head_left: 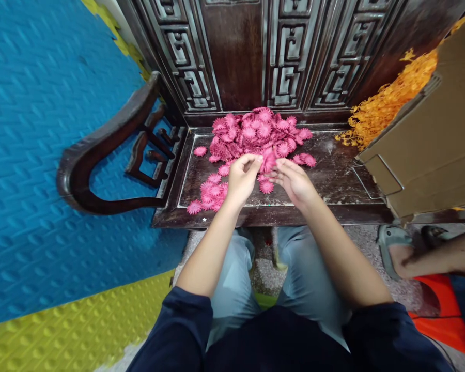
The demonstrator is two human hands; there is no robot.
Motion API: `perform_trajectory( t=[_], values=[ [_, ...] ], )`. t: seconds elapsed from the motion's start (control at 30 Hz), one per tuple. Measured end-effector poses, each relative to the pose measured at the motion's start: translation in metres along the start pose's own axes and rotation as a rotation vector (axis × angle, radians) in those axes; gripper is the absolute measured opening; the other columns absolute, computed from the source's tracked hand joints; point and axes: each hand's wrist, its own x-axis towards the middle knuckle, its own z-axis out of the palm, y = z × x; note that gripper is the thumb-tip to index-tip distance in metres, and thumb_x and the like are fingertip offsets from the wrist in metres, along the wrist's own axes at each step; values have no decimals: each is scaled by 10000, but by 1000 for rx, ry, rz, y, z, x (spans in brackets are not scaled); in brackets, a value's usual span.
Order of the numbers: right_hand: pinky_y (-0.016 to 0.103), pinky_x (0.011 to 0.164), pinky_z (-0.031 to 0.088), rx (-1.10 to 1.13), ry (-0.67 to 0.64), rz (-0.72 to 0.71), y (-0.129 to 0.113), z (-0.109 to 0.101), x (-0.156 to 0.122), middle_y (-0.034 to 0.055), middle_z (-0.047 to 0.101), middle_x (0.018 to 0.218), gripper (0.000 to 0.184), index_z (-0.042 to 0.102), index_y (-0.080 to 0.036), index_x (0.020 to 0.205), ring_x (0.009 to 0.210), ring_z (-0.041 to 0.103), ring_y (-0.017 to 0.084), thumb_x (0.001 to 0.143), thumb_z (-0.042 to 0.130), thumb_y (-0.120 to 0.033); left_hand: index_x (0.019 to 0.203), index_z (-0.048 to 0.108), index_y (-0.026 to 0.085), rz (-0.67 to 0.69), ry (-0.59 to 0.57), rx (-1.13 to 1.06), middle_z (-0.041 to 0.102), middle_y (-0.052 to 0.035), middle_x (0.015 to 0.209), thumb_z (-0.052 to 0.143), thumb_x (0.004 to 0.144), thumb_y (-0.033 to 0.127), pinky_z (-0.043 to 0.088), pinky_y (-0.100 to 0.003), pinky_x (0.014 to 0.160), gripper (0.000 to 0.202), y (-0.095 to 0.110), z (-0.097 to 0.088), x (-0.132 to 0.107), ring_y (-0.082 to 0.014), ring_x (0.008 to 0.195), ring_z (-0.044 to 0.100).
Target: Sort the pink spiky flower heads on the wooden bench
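Observation:
A pink artificial flower (269, 159) is held up between my two hands, above the front part of the dark wooden bench seat (329, 181). My left hand (243, 175) pinches its left side between thumb and fingers. At the flower's right edge, my right hand (295, 182) grips with the fingertips, its other fingers loosely bent below. Behind my hands lies a large heap of pink flower pieces (251, 129) with spiky round rims. A smaller pink cluster (213, 191) lies left of my left wrist, and a few loose pieces (266, 186) lie beneath the held flower.
The carved bench back (234, 57) rises behind the heap, with a curved armrest (101, 139) at left. A cardboard box (430, 124) and orange artificial flowers (395, 98) stand at right. Another person's sandalled foot (399, 258) is at lower right. Blue matting (42, 155) covers the left.

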Motion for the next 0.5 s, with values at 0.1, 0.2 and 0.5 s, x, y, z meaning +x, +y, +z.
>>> perform_trajectory(
  t=[0.1, 0.2, 0.5],
  values=[
    [250, 649, 483, -59, 16, -50, 1, 3, -1, -29, 657, 765, 357, 602, -230, 765, 695, 616, 110, 608, 726, -526, 693, 620, 157, 14, -81, 40, 605, 9, 677, 619, 782, 246, 414, -224, 657, 126, 1, -2, -1, -100, 656, 525],
    [270, 733, 490, -154, 1, -129, 4, 6, -2, -13, 676, 826, 375, 634, -228, 789, 776, 610, 126, 583, 749, -519, 688, 610, 153, 11, -174, 45, 577, 16, 656, 613, 778, 239, 392, -226, 638, 124, 1, -2, -2, -98, 633, 498],
    [287, 788, 489, -188, -24, -173, 7, 6, 0, -23, 678, 763, 236, 671, -232, 753, 768, 613, 121, 634, 737, -425, 640, 551, 161, -14, -117, -69, 491, 36, 610, 590, 775, 212, 352, -228, 617, 150, 0, -3, -2, -91, 600, 434]
  ],
)
